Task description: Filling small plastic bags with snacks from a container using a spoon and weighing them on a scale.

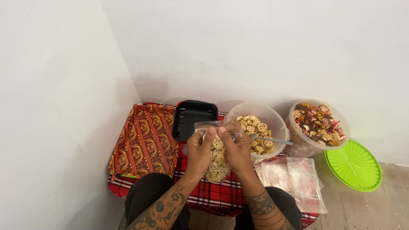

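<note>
From the head camera, the left hand (199, 151) and right hand (236, 149) are both closed around a clear bag (218, 157) of ring snacks, fingers pinching its open top, held upright above the red plaid cloth (204, 194) between the knees, just in front of the black tray (194, 119) and the tub (260, 125) with a spoon (270, 139) in it. If the pinch slips or the bag tilts, snacks could spill onto the cloth; squeezing too hard would likely crush them, and an elbow swing could scatter the empty bags (294, 179) nearby
</note>
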